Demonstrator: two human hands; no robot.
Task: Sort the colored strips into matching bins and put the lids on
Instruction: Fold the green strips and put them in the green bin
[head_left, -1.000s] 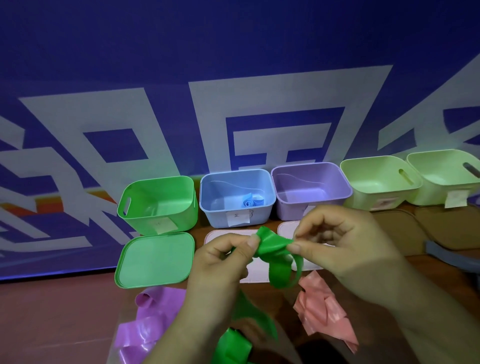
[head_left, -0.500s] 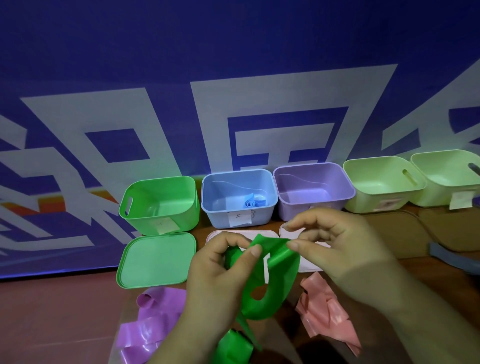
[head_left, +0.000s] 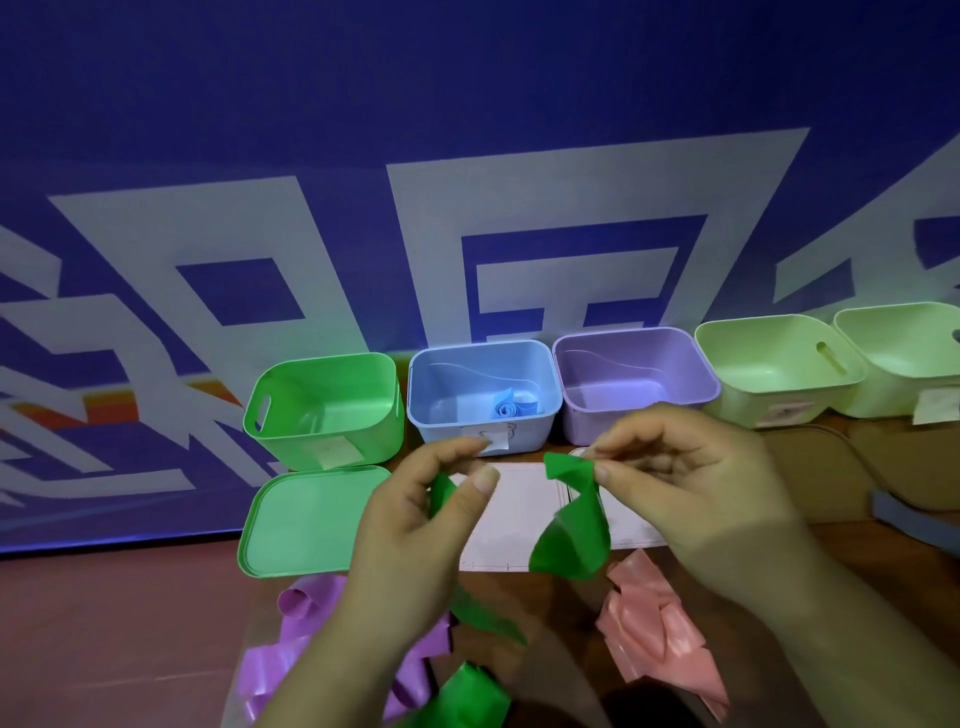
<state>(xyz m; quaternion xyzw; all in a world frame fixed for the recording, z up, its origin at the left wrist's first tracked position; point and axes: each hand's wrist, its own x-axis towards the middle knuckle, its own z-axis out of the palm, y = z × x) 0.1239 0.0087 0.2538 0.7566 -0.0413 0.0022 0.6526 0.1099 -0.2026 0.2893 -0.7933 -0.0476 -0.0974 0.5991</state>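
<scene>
**Green strip in both hands, green bin open to the left**

Head view. The step in hand looks like straightening or gathering the green strip before dropping it in. To do it well, bunch the limp film into one hand so that no tail drags through the purple strips or pink strips lying below. Then carry it left and forward to the green bin, not to the blue bin beside it, which has a blue strip in it. Let go only once it is well inside the rim, because a trailing end draped over the edge would stop the green lid from seating.

The left hand is curled, thumb and forefinger pinching a fold of green. The right hand pinches the strip's upper corner between thumb and fingertips, with the other fingers loosely bent. The strip hangs above the white lids, near the bins. More green trails below the left hand, and I cannot tell whether it is the same piece.
</scene>
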